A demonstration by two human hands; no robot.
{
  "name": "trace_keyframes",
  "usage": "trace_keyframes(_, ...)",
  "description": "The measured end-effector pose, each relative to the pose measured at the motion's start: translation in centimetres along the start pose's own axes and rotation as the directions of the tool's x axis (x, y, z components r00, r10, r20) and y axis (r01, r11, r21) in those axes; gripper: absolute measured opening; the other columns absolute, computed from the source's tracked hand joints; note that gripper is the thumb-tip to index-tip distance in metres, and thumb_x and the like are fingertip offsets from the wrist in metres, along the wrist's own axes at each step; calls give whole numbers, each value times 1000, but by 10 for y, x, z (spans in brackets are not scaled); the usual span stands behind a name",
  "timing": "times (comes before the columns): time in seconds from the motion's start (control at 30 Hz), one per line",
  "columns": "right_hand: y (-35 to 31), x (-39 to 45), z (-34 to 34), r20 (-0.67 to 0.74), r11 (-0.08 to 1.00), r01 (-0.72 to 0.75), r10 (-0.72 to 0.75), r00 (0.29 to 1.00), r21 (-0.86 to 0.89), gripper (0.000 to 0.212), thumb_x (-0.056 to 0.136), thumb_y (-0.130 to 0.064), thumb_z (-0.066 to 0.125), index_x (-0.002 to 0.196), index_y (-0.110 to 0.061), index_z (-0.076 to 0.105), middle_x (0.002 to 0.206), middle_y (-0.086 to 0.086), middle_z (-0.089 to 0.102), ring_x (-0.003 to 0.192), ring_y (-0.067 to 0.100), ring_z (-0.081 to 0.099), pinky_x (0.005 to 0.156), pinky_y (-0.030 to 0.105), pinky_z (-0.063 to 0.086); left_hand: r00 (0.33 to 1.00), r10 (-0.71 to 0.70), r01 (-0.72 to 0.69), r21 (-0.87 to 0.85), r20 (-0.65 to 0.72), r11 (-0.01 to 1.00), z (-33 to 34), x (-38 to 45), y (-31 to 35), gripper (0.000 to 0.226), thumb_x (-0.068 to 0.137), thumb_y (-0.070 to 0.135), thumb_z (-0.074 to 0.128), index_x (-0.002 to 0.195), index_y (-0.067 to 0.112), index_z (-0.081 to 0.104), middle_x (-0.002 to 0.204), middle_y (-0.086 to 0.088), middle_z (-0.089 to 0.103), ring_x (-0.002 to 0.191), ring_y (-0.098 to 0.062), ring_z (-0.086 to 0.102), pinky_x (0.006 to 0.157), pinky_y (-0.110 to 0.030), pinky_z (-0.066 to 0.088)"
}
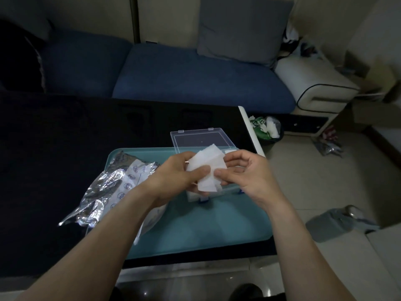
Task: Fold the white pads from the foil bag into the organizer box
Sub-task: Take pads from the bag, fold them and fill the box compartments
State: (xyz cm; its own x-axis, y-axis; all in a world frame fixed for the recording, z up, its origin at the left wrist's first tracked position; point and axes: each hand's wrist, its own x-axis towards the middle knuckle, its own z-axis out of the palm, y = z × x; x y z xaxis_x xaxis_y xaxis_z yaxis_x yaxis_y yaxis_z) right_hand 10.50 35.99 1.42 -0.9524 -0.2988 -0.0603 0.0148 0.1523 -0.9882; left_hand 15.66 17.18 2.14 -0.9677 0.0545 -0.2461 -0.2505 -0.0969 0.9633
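Note:
Both hands hold a white pad (207, 168) above the teal tray (208, 227). My left hand (178, 172) grips its left side with thumb on top, and my right hand (245, 170) pinches its right edge. The pad looks partly folded, with corners sticking up and down. Under the hands sits the clear organizer box (195, 197), mostly hidden, its lid (201, 137) open and tipped back. A crumpled foil bag (104, 192) lies on the tray's left edge, with printed white wrappers on it.
The tray rests on a black table (54, 159) whose right edge is near the box. A blue sofa (184, 77) stands behind. On the floor to the right are a small bin (268, 130) with waste and a grey object (338, 220).

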Motion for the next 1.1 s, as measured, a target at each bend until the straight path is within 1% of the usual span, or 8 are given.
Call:
trace_keyframes(0.1, 2, 1, -6, -11, 999, -2, 1, 1000, -53, 33, 67, -4, 89, 93, -12, 70, 85, 6, 75, 75, 20, 73, 66, 26, 57, 995, -90, 95, -138, 40, 986, 5, 3, 1, 30, 97, 27, 56, 115, 4, 60, 105, -17, 68, 89, -27, 70, 72, -43, 61)
trace_keyframes(0.2, 2, 0, -11, 16, 996, -3, 4, 1000, -87, 31, 74, -3, 85, 102, -11, 71, 91, 4, 78, 83, 20, 75, 76, 31, 59, 993, -93, 87, -81, -79, 993, 10, 9, -2, 18, 100, 23, 54, 104, 7, 61, 94, -12, 66, 77, -22, 69, 61, -37, 60)
trace_keyframes(0.37, 1, -2, -16, -14, 992, -13, 11, 1000, -127, 26, 80, -12, 83, 103, -15, 72, 87, 2, 79, 86, 22, 75, 83, 39, 59, 977, -19, 5, -65, -213, 998, 12, 16, -7, 19, 97, 14, 60, 112, 3, 59, 64, 3, 70, 59, -16, 67, 57, -36, 60)
trace_keyframes(0.5, 0, -3, -18, -15, 984, -16, 14, 1000, -175, 24, 80, -21, 84, 100, -14, 72, 81, 3, 78, 69, 11, 68, 67, 31, 51, 988, 8, -17, -59, -152, 998, 12, 16, -8, 24, 96, 14, 61, 117, 3, 63, 81, -6, 75, 66, -15, 68, 57, -29, 56)
trace_keyframes(0.6, -1, -3, -19, 2, 983, 5, -5, 1000, -185, 23, 82, -22, 81, 100, -9, 74, 83, 6, 77, 65, 19, 68, 66, 37, 55, 999, -13, 8, -110, -41, 994, 12, 14, -7, 22, 95, 12, 60, 112, -1, 66, 94, -16, 73, 71, -18, 68, 61, -26, 56)
trace_keyframes(0.77, -1, -3, -19, 0, 987, 28, -29, 1000, -155, 16, 92, -24, 71, 95, -9, 75, 85, 14, 75, 72, 34, 69, 71, 45, 58, 983, -87, 52, -209, -163, 976, 9, 17, -6, 16, 89, 6, 67, 104, -2, 64, 86, -17, 70, 61, -20, 68, 52, -27, 55)
trace_keyframes(1.0, -7, -6, -12, 25, 978, 72, -69, 997, -195, 18, 94, -25, 66, 86, -9, 72, 74, 10, 73, 58, 13, 65, 58, 25, 53, 963, -100, 47, -213, -249, 976, 9, 19, -10, 26, 83, 4, 74, 105, 0, 61, 86, -17, 72, 62, -22, 70, 53, -29, 56)
trace_keyframes(1.1, -7, -6, -3, -78, 977, 127, -142, 987, -171, 12, 94, -20, 68, 90, -10, 73, 72, 2, 73, 57, 7, 65, 56, 17, 52, 968, -112, 66, -202, -224, 977, 14, 19, -12, 23, 87, 4, 69, 109, -3, 63, 83, -12, 74, 64, -19, 70, 52, -27, 54)
